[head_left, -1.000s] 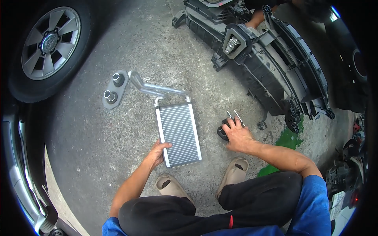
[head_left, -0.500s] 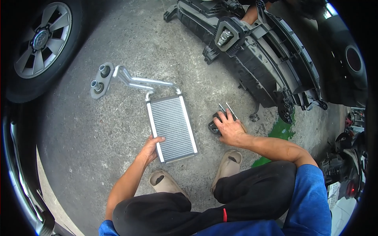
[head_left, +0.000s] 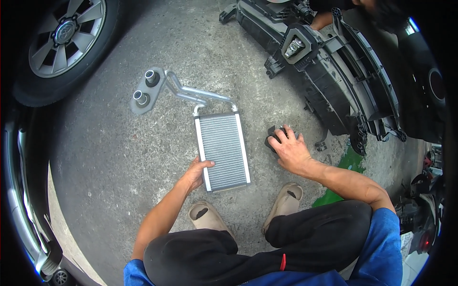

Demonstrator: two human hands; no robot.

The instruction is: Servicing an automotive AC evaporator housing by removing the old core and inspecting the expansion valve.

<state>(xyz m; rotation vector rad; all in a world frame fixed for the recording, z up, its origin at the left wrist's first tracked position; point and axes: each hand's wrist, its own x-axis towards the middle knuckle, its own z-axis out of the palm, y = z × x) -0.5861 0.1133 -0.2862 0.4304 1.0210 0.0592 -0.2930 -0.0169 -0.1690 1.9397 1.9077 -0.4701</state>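
At the upper left of the frame stood a wheel (head_left: 67,35). Right of it, a plate (head_left: 147,88) turned its stubs (head_left: 140,97) upward, probably because the bent pipes (head_left: 202,92) joining it to the core (head_left: 224,152) set that angle. The left hand (head_left: 194,172), left of centre, gripped the core's left edge near its lower end, thumb on the face and fingers hidden behind, presumably to steady it. The core was at mid-frame; whether its lower end was off the ground (head_left: 109,157) could not be told. Right of centre, the right hand (head_left: 292,151) lay over a black part (head_left: 270,142), fingers spread and bent, perhaps to steady it; whether they had closed on it could not be told. At the upper right was a panel (head_left: 329,81), another person's arm (head_left: 322,20) at its top edge.

Counted left to right: one wheel at the upper left, one plate, two stubs, two pipes, one core, two sandals (head_left: 207,217), one black part, one panel.
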